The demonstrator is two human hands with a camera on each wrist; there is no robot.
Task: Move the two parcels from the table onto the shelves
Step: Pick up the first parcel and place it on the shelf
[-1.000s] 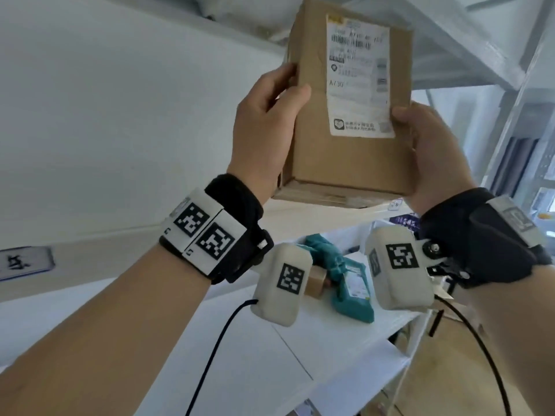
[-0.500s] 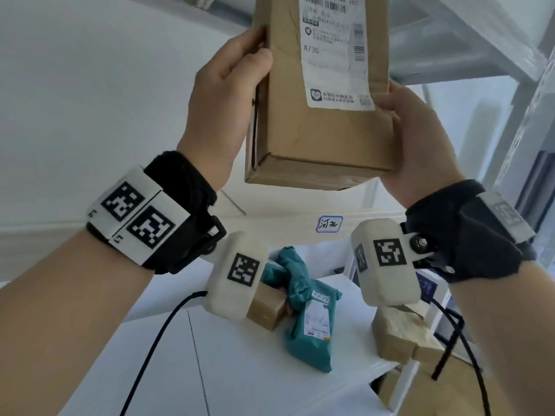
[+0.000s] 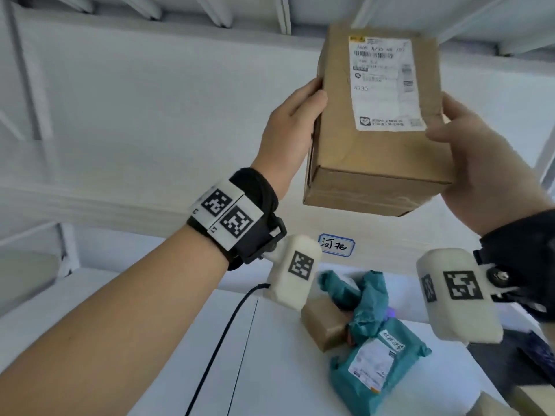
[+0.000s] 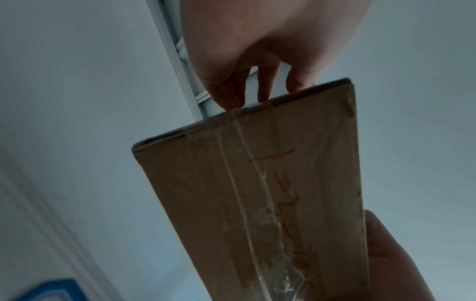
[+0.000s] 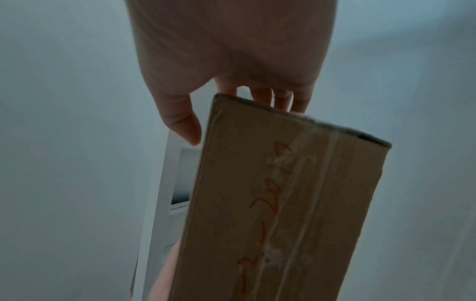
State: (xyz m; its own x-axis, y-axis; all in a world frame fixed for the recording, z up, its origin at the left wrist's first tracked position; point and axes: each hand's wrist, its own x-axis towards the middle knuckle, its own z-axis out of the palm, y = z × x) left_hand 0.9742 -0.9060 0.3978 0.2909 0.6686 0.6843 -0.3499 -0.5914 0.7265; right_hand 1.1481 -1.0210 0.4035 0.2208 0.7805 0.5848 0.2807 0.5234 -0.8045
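A brown cardboard parcel (image 3: 375, 157) with a white shipping label is held up in the air, above the lower shelf and just below the underside of the upper shelf (image 3: 210, 10). My left hand (image 3: 300, 115) grips its left side, thumb on the front face. My right hand (image 3: 450, 136) grips its right side the same way. In the left wrist view the taped underside of the parcel (image 4: 270, 193) shows, with my left fingers (image 4: 265, 85) over its far edge. The right wrist view shows the parcel (image 5: 283, 203) with red handwriting and my right fingers (image 5: 262, 95) behind it.
The white lower shelf (image 3: 270, 355) carries a teal bagged parcel (image 3: 375, 364), a second teal bag (image 3: 357, 289) and a small brown box (image 3: 324, 325). A blue-bordered label (image 3: 336, 245) is stuck on the shelf rail. A white wall lies to the left.
Both hands keep the same grip on the parcel. It now sits further right in the head view, with its top edge back in sight.
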